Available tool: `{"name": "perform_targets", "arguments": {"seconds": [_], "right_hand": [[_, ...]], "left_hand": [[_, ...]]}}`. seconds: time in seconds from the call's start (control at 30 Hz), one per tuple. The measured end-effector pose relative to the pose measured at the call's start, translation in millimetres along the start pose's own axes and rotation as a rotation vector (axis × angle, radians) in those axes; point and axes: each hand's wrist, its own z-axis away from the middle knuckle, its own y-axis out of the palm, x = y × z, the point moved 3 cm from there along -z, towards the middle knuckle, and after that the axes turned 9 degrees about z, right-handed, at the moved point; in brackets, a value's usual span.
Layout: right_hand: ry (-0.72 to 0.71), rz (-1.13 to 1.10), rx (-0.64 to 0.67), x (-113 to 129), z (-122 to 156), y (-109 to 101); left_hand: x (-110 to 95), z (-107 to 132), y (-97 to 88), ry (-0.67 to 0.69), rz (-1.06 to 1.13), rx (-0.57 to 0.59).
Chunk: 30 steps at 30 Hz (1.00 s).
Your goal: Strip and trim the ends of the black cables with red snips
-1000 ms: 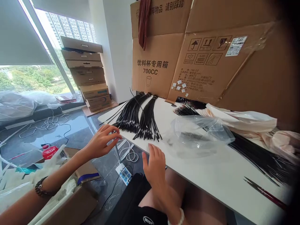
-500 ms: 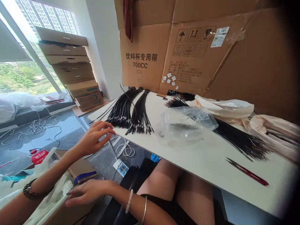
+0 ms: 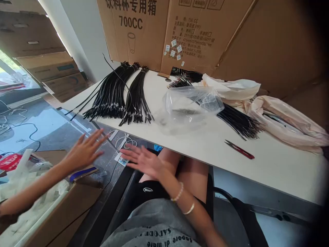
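My left hand (image 3: 86, 150) is open with its fingers spread, in the air just off the table's front left edge and holding nothing. Above my lap, my right hand (image 3: 144, 160) is also open, palm partly up, with nothing in it. Closest to both hands on the white table (image 3: 195, 154) are two fanned bundles of black cables, a larger left bundle (image 3: 108, 92) and a smaller right bundle (image 3: 138, 96). A clear plastic bag (image 3: 190, 106) lies right of them, with small dark contents I cannot make out. Red-handled thread snips (image 3: 241, 150) rest farther right.
More black cables (image 3: 239, 120) lie behind the bag, beside pale cloth-like wraps (image 3: 285, 120). A big cardboard sheet (image 3: 138, 41) with small stickers stands at the back. On the floor at left are an open carton (image 3: 77, 202) holding plastic bags, and a white power strip (image 3: 122, 159).
My right hand has moved up and right, from over the carton to above my lap. My left hand has spread its fingers and drawn away from the cable ends. The view has tilted down.
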Motion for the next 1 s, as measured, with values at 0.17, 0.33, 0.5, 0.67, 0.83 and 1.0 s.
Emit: {"name": "perform_targets", "arguments": {"seconds": [0.17,0.33,0.5,0.67,0.83,1.0], "right_hand": [[-0.03,0.428,-0.026,-52,35,-67],[-0.053,0.875,0.024,-81,34,-67],[-0.067,1.084,0.05,-87,29,-54],[-0.061,1.061,-0.021,-87,27,-57],[-0.06,0.83,-0.078,-72,-7,-41],[-0.071,0.449,-0.022,-50,-86,14]], "left_hand": [[55,23,13.3,-0.226,-0.044,0.037],[48,25,52.3,-0.202,-0.031,0.172],[60,49,96.9,-0.221,-0.008,0.374],[78,96,123.4,-0.359,-0.021,0.556],[97,110,108.5,-0.447,-0.055,0.563],[103,75,68.9,-0.407,-0.134,0.332]]}}
